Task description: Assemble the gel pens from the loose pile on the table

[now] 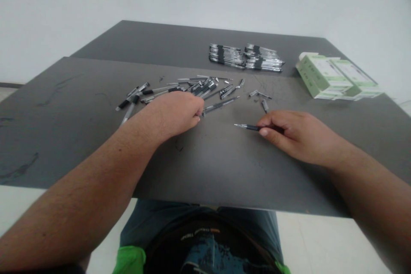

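Between the thumb and fingers of my right hand (289, 133) is a pen (248, 126) with a dark grip, its clear tip pointing left just above the table. My left hand (178, 111) is at the near edge of a loose heap of pen parts (204, 87), fingers curled in. What those fingers hold, if anything, is hidden behind the hand. A clear refill or barrel (221, 105) lies just right of the left fingertips. Close above my right hand sits a small pen cap (265, 105).
Two groups of bundled pens, the left bundle (226, 55) and the right bundle (263, 58), lie farther back. Green and white boxes (337, 77) stand at the right. Small loose pieces (260, 94) are scattered on the grey table (192, 171) between heap and boxes.
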The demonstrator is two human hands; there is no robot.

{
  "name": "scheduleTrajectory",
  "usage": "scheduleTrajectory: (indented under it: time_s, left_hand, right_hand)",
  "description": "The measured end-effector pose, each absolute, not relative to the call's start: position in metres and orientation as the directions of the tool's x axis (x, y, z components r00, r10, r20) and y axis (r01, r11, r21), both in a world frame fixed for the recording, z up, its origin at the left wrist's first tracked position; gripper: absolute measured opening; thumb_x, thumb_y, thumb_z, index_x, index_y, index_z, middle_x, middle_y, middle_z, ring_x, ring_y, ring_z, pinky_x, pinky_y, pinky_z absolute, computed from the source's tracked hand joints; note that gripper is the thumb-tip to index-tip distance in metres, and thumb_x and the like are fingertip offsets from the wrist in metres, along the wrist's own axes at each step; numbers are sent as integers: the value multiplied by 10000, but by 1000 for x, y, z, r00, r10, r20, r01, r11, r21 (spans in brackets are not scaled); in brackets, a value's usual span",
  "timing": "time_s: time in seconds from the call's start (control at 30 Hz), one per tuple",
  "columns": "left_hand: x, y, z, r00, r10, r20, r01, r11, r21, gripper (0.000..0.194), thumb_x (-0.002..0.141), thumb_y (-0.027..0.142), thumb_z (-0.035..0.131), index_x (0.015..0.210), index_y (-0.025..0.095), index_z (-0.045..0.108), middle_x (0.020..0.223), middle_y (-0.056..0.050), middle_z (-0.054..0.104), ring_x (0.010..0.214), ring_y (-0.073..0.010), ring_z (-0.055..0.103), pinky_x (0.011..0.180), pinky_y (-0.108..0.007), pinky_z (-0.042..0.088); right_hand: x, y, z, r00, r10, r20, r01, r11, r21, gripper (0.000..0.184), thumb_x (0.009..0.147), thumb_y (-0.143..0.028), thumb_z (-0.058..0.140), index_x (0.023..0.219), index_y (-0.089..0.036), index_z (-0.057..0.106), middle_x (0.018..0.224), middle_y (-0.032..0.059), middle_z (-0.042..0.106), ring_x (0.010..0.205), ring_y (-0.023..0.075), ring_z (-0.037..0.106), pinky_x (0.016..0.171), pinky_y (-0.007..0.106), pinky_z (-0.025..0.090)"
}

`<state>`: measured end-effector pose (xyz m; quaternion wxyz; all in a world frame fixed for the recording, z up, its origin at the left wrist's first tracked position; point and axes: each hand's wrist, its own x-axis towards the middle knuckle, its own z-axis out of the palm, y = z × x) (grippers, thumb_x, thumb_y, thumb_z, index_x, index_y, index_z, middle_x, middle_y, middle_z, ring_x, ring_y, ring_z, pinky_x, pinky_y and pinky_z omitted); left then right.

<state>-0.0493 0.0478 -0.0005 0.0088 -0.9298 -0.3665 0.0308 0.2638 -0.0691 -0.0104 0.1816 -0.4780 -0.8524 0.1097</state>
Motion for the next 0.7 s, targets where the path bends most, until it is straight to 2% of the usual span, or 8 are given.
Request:
scheduleTrajectory:
  time_s: [0.17, 0.23, 0.37, 0.43, 0.7]
  left_hand:
    - [-48, 46, 7, 718, 696, -3, 696, -718, -13, 155, 868, 273, 620, 833, 233, 766, 847, -49, 794, 757, -221, 689, 670, -323, 454]
    - [-46, 43, 11, 707, 703, 70, 697, -711, 97, 150, 868, 285, 640, 854, 232, 780, 819, -33, 785, 745, -216, 689, 690, -326, 462]
    - [-38, 29, 14, 655, 729, 201, 583, -656, 479, 125, 871, 315, 702, 880, 228, 790, 781, 16, 768, 715, -166, 687, 700, -292, 486]
    - [-32, 22, 12, 632, 741, 228, 499, -614, 611, 109, 873, 311, 725, 872, 218, 782, 763, 24, 760, 701, -147, 681, 681, -273, 488]
    - [-24, 15, -6, 591, 768, 245, 318, -501, 805, 102, 891, 313, 784, 926, 217, 774, 778, 16, 766, 688, -134, 686, 648, -263, 519]
  right_hand:
    - [264, -69, -11, -474, 856, 204, 773, 516, -370, 156, 1082, -343, 605, 1045, -247, 723, 878, 32, 785, 757, 220, 742, 698, 342, 515]
    - [264, -69, -11, -474, 856, 204, 773, 516, -369, 156, 1080, -341, 608, 1044, -245, 726, 886, 31, 791, 766, 220, 749, 700, 339, 514]
    - [262, -70, -8, -472, 852, 228, 774, 524, -356, 173, 1087, -339, 597, 1052, -235, 731, 888, 27, 795, 769, 209, 752, 697, 324, 513]
    - [260, -71, -6, -463, 852, 246, 779, 523, -346, 169, 1083, -331, 597, 1048, -232, 729, 880, 23, 794, 764, 203, 750, 687, 318, 506]
    - [258, -72, -1, -447, 838, 312, 783, 536, -316, 140, 1073, -291, 594, 1027, -233, 713, 853, 5, 771, 735, 180, 722, 670, 304, 491]
